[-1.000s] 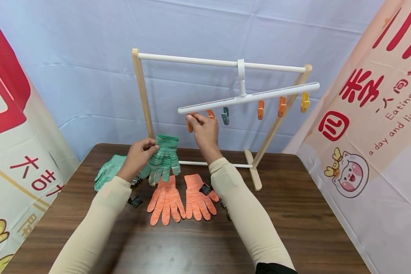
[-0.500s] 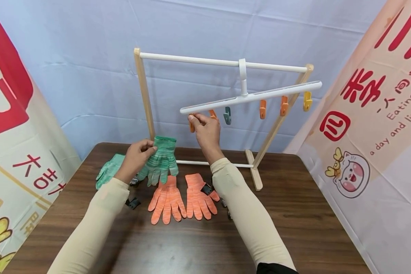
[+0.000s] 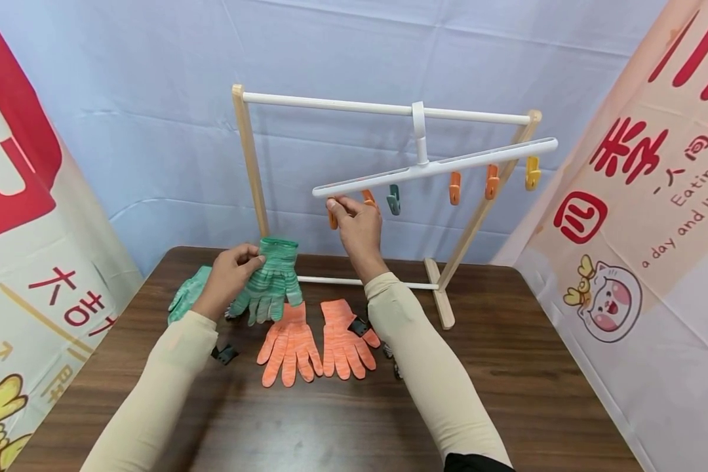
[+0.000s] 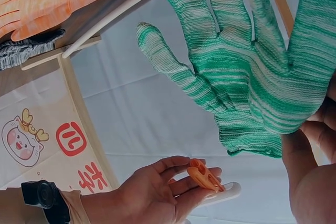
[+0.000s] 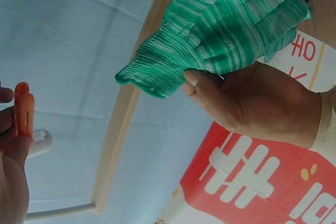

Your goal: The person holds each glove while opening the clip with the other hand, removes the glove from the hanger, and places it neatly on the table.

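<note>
My left hand pinches a green-and-white striped knit glove near its cuff, its fingers dangling over the table. In the left wrist view the glove fills the upper right. My right hand pinches an orange clothespin under the low left end of the white hanger. The hanger tilts, hooked on the rack's top bar. Between the held glove and this clothespin there is a gap. More clips hang along the hanger: another orange one by my fingers, a teal clip and a yellow clip.
Two orange gloves lie flat on the brown table. A second green glove lies at the left, partly behind my left arm. A dark patterned glove is mostly hidden by my right arm. The wooden rack's foot stands at the right.
My left hand has drifted a little left and down with the green glove, away from the hanger. My right hand keeps its pinch on the orange clothespin.
</note>
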`<state>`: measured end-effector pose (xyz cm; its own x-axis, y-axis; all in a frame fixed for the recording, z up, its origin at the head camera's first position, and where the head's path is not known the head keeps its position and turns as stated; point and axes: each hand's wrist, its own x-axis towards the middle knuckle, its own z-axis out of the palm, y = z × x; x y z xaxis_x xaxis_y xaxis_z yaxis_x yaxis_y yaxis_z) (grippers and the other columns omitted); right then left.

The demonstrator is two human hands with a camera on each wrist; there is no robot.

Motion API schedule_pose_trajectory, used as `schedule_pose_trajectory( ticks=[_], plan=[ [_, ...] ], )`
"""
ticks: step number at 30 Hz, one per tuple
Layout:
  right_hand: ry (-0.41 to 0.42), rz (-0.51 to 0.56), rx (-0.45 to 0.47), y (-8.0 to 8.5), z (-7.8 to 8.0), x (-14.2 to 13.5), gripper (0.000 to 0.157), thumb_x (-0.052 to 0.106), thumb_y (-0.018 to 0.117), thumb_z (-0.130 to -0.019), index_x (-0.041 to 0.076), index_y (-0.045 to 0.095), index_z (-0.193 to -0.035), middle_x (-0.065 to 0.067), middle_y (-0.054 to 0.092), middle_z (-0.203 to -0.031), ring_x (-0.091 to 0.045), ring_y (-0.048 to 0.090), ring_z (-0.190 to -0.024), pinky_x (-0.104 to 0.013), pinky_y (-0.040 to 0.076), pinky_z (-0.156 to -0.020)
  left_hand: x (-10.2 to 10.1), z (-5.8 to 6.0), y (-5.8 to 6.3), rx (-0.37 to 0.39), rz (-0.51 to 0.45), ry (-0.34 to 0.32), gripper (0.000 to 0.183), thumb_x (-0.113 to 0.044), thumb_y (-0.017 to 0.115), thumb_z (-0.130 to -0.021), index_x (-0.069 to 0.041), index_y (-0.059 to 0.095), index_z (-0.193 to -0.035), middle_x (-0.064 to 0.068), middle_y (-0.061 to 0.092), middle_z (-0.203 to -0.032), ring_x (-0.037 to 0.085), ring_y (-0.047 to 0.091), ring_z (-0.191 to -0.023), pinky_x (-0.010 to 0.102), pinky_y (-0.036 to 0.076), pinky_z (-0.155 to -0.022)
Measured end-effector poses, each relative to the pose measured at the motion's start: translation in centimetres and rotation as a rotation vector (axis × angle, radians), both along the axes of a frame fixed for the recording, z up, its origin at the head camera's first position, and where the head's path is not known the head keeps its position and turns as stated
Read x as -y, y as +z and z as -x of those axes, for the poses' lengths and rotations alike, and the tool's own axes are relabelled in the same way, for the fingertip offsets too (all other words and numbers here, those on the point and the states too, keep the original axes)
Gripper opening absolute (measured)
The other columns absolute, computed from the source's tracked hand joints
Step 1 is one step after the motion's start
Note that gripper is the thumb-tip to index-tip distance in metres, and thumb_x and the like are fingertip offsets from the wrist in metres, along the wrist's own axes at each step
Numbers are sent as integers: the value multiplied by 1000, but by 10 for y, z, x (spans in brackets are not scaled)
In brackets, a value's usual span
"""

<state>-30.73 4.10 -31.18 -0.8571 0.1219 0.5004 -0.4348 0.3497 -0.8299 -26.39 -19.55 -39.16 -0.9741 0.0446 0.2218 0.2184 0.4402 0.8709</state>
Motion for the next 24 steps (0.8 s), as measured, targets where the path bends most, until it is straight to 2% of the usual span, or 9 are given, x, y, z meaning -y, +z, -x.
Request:
schedule_pose_trajectory(
  ticks=[6,15,21,24],
  plan=[
    [-13,-9,-8,1,1,0,22,34,66,-84,19,74,-97,6,69,-82,-7,58,-70,-27,38,-55,6,-2,-3,-14,35,16,32,-36,52,-93,-11,57,-113,8,57,-100,23,50,-90,38,40,-72],
    [-18,-12,-11,0,0,0,22,34,66,-84,18,74,-97,7,69,-83,-5,59,-72,-27,41,-56,17,-7,-5,24,22,24,32,-36,51,-93,-13,56,-114,6,54,-108,23,50,-101,41,41,-77],
    [-3,8,6,0,0,0,25,34,66,-84,17,73,-100,6,69,-85,-6,60,-74,-28,41,-57,22,-9,-6,29,43,45,28,-35,51,-94,-13,58,-110,7,56,-101,24,49,-92,39,39,-72],
    [-3,12,8,0,0,0,25,34,66,-84,17,73,-100,5,69,-86,-6,60,-74,-28,42,-58,25,-11,-7,45,59,59,29,-36,50,-94,-13,58,-111,7,56,-105,24,50,-95,39,39,-73]
  ],
)
